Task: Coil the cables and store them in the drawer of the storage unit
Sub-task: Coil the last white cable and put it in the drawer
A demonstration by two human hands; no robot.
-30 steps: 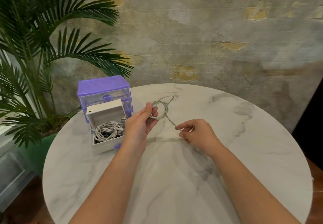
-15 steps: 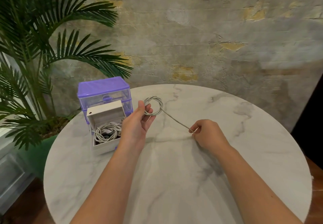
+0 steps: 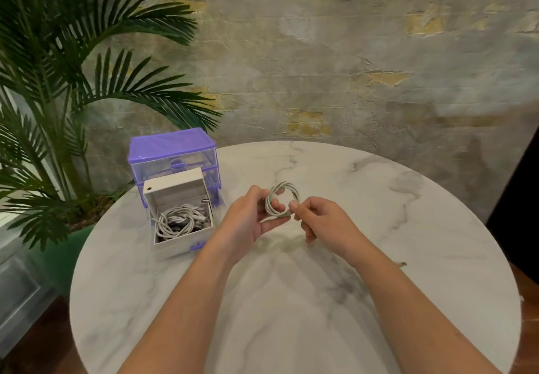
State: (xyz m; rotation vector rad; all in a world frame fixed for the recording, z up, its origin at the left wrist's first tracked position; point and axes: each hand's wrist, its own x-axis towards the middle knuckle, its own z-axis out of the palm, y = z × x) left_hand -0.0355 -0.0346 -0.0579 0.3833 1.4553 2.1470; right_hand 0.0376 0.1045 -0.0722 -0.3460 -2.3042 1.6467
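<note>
A grey-white cable is wound into a small coil above the middle of the round marble table. My left hand grips the coil's left side, with a finger through its middle. Right beside it, my right hand pinches the cable's end against the coil's lower right edge. To the left stands the purple storage unit. Its white drawer is pulled out toward me and holds several coiled white cables.
A palm plant in a green pot stands left of the table, behind the storage unit. A rough plaster wall rises behind the table. Wooden floor shows past the table's right edge.
My right hand has moved left from a stretched-out cable end to the coil. The loose straight length is now wound into the coil in my left hand.
</note>
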